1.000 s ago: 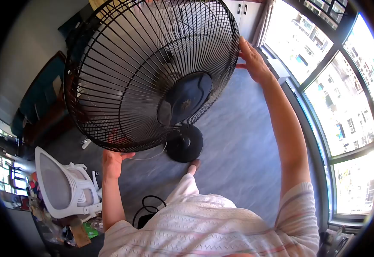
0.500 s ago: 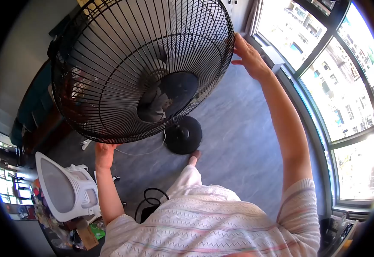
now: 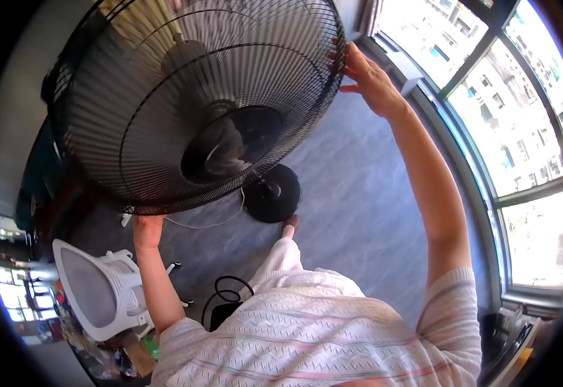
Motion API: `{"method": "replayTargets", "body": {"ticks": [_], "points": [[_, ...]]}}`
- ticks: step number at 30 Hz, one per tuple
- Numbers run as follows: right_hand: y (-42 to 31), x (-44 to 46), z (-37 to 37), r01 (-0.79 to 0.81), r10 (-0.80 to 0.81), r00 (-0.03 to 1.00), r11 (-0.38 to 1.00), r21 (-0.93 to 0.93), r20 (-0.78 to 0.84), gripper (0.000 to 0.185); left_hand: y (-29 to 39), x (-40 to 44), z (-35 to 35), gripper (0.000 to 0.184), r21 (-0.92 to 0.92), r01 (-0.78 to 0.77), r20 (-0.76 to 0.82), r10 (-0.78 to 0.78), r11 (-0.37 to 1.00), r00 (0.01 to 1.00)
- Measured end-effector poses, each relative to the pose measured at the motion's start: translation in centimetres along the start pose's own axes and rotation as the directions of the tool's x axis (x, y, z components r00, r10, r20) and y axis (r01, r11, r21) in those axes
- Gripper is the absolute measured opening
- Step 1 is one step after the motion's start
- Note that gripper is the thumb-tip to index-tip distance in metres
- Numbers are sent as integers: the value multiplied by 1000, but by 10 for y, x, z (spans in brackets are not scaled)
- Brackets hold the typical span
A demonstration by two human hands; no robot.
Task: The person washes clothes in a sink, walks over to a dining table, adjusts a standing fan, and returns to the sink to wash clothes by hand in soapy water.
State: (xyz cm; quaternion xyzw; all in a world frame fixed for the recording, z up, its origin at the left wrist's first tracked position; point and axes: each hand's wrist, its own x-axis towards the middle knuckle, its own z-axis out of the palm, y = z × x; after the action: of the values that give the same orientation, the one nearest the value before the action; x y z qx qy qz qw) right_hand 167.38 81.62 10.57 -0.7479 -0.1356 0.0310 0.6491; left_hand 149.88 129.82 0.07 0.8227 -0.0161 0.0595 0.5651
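We have the fan (image 3: 214,97) in front of us, its wide black wire guard tilted and filling the upper left of the view. Our right hand (image 3: 373,80) is spread wide at the guard's right edge, fingers apart and fingertips against the wires. Our left hand (image 3: 148,231) is under the lower left edge, touching it; its fingers are hidden by the mesh, so we cannot tell how tightly they close. A glossy dark disc (image 3: 265,126) sits in the middle of the guard, with a pale reflection on it.

Below the guard, we see the round black base (image 3: 274,203) standing on the grey floor (image 3: 359,200), just beside our shoe (image 3: 292,220). A thin pale cord (image 3: 214,227) curves across the floor between the base and our left hand. To the left, we see a white chair (image 3: 91,290) with a mesh back, and near it some clutter (image 3: 136,355), too small to make out fully. Tall windows (image 3: 533,242) line the right side, with buildings beyond the glass.
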Motion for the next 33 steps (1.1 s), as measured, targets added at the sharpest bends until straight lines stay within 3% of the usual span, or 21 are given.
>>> {"method": "replayTargets", "body": {"ticks": [1,2,5,6,7,8,9,10,12,14,15,16,18,22,25,31,33], "points": [[1,-3,-1,-3,4,1000,1000,13,-17,65,-20,-2,-16,45,683,-29,31,11,730,999],[2,-2,-3,-24,25,999,999,32,-32,62,-31,-2,-20,43,878,-106,86,64,467,994],[17,-19,-17,-33,39,997,996,81,-73,62,-47,2,-24,41,767,-206,203,76,607,976],[25,-32,-23,-59,72,994,987,150,-78,64,-52,5,-23,41,615,-203,255,51,762,966],[31,-53,-28,-58,73,993,985,165,-89,65,-60,8,-16,47,234,-1,332,-79,972,940],[36,-76,-32,-129,145,985,977,168,-90,66,-68,11,-10,54,-354,364,403,-210,861,891],[55,-104,-33,-160,185,974,970,182,-134,63,-76,13,-4,61,-630,569,463,-333,528,821],[80,-138,-34,-186,221,961,961,202,-166,60,-74,6,20,64,-506,582,568,-263,637,780],[117,-228,-38,-374,387,907,921,109,-166,59,-97,0,63,56,-222,765,554,-568,604,609],[150,-342,-33,-593,633,746,773,226,-207,58,-111,-7,133,60,179,773,599,-691,608,405],[154,-404,-30,-669,711,664,703,242,-232,58,-107,-7,168,63,382,709,581,-750,593,314],[143,-427,-27,-644,705,667,709,289,-241,57,-91,-18,175,63,428,668,565,-757,609,328],[139,-531,-22,-721,821,473,569,395,-318,55,-63,-19,248,63,551,522,587,-747,651,312],[119,-696,22,-543,886,171,450,709,-432,47,-39,-13,390,64,710,25,659,-676,704,330],[114,-762,46,-299,878,66,471,830,-474,44,13,-21,484,61,653,-310,757,-581,691,300],[117,-796,50,-66,862,-26,503,861,-506,42,105,-73,647,57,442,-580,883,-447,684,145],[120,-812,48,-11,851,-108,516,856,-514,39,119,-94,701,54,363,-673,893,-447,645,53]]}}
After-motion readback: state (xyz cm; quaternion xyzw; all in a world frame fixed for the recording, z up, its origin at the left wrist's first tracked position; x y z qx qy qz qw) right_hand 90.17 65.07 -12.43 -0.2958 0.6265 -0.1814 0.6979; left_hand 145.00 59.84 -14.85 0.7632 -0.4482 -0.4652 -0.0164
